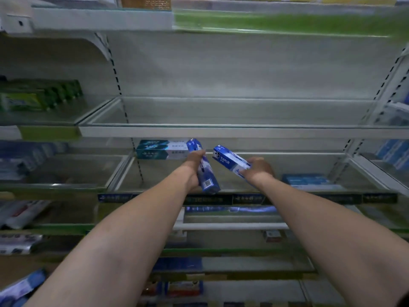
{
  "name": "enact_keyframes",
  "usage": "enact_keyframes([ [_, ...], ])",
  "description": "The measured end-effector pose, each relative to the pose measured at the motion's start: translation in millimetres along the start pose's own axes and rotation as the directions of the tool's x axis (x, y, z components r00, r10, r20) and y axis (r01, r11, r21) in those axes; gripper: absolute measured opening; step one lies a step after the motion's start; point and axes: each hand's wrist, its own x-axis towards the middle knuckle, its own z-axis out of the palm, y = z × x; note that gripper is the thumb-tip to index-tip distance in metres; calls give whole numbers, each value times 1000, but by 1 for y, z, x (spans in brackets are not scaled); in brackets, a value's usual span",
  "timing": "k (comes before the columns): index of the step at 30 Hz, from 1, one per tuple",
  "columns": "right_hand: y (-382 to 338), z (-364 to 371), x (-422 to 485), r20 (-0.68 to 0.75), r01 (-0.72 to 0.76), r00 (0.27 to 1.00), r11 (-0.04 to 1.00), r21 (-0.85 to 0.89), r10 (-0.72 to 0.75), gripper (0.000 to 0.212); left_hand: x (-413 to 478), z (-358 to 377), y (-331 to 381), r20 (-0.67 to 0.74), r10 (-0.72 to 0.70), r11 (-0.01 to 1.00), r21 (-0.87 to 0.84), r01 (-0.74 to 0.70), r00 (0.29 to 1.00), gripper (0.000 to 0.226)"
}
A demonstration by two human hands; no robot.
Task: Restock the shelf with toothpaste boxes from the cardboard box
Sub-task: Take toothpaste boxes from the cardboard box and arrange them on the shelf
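Two forearms point(137, 229) over shelf edge point(143, 189), left hand point(193, 169) curled round one blue toothpaste box point(208, 178), right hand point(259, 169) gripping one Darlie box point(230, 161), open floor beneath, two stacked teal boxes point(159, 150) behind.

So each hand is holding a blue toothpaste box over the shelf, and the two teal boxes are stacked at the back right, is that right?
Not quite: the head view shows the two teal boxes stacked at the back left. The left hand does hold one blue toothpaste box and the right hand a second blue toothpaste box.
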Motion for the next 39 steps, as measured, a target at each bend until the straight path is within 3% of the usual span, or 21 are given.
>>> enact_keyframes([
  [8,2,22,27,27,67,997,998,-22,-66,31,12,-9,0,-49,-33,998,-53,31,998,30],
  [11,1,22,27,-94,108,988,985,-131,-121,30,16,-9,-1,-61,-34,987,-159,24,998,22],
  [15,-6,17,14,-297,223,932,975,18,-208,31,21,-5,-2,-68,-44,962,-271,24,997,19],
  [18,-11,15,2,-205,264,945,965,11,-256,38,20,3,-5,-102,-56,949,-313,22,993,28],
  [21,-8,16,-11,-63,258,962,961,-104,-265,50,14,15,-10,-57,-57,946,-321,36,997,20],
  [25,11,20,-23,-11,229,973,973,0,-229,50,12,25,-17,-50,-87,987,-138,79,995,19],
  [28,25,14,-27,-96,207,974,978,29,-203,49,11,24,-21,-24,-83,996,41,84,996,31],
  [32,37,10,-27,-169,170,971,985,-5,-168,52,10,23,-22,-80,42,966,260,-20,996,32],
  [36,43,12,-25,-228,116,964,987,-112,-139,67,16,27,-22,-141,169,886,455,-88,975,41],
  [39,44,8,-17,-211,18,976,993,-114,-42,80,28,27,-18,-214,368,713,690,-126,905,53],
])
